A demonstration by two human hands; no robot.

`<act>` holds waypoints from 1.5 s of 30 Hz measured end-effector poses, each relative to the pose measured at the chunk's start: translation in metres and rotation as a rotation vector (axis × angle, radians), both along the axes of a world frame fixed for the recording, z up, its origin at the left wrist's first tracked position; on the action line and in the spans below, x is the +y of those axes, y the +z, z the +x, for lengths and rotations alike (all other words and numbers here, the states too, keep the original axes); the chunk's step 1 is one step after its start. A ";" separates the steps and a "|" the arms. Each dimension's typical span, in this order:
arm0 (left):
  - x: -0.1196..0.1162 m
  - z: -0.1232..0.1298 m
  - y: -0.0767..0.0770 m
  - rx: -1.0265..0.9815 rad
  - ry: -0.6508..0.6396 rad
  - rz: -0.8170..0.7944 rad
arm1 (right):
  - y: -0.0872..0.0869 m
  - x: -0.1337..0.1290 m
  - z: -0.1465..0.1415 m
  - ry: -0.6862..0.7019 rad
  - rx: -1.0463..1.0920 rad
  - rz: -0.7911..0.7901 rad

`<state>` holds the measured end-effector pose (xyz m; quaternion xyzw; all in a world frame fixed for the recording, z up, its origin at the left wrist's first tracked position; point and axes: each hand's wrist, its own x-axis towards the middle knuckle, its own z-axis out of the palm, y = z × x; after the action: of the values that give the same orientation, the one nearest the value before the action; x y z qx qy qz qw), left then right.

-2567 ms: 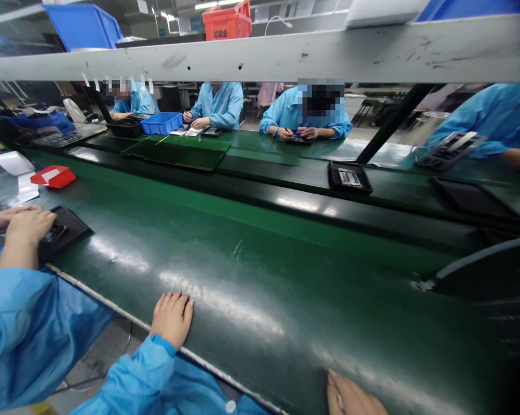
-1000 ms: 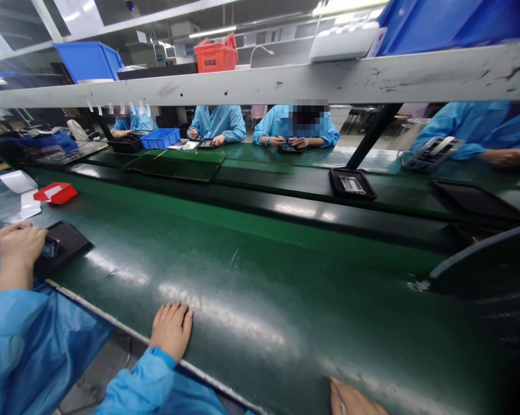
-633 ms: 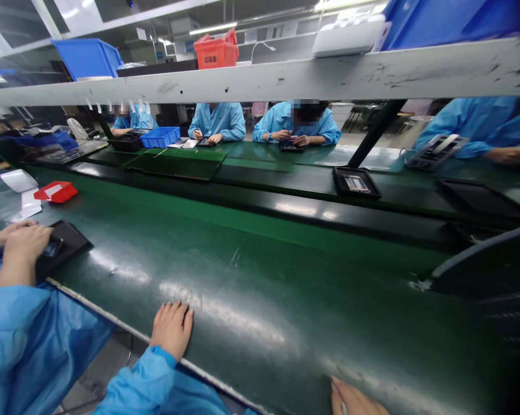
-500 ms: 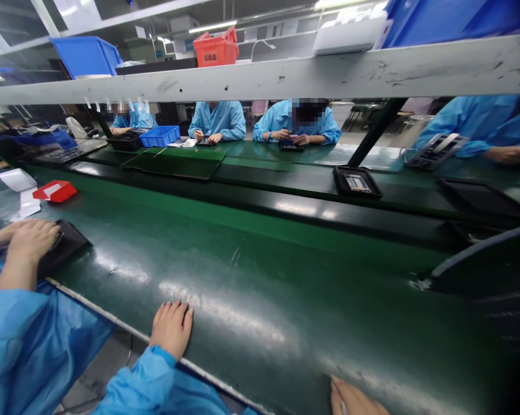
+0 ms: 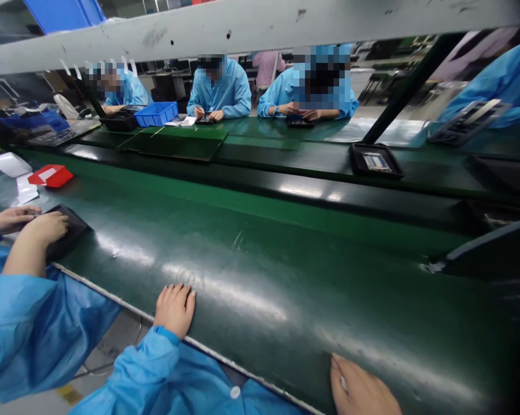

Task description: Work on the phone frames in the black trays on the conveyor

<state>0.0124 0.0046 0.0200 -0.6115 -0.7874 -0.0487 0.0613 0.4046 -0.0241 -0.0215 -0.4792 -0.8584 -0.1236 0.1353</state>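
Bare right hand (image 5: 364, 386): nearest, on the worktop; pale spot near the thumb, grip impossible to tell. Bare left hand (image 5: 176, 308): palm down, fingers loosely extended, grasping nothing visible, seemingly resting for support. Smooth, glossy dark-green worktop (image 5: 251, 265): lay beneath both. Black, rectangular, shallow tray (image 5: 79, 227): left, under a co-worker's bare hand (image 5: 49, 227), presumably placed for their reach. Red, angular, plastic-looking box (image 5: 60, 178): beyond the tray.
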 end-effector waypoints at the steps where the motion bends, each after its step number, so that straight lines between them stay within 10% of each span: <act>1: 0.000 0.000 0.001 0.001 0.000 -0.004 | 0.003 0.001 -0.001 0.036 -0.037 0.030; 23: 0.000 0.002 0.004 0.000 0.011 -0.017 | 0.029 0.005 -0.015 0.021 -0.112 0.146; 34: 0.001 0.001 0.002 0.029 -0.008 -0.006 | 0.005 0.000 0.003 0.054 -0.173 0.057; 45: 0.000 -0.001 -0.001 0.067 -0.029 0.046 | 0.017 0.002 -0.005 0.075 -0.197 0.116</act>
<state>0.0115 0.0050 0.0186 -0.6226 -0.7745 -0.0472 0.1011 0.3996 -0.0219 -0.0045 -0.4239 -0.8761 -0.2143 0.0823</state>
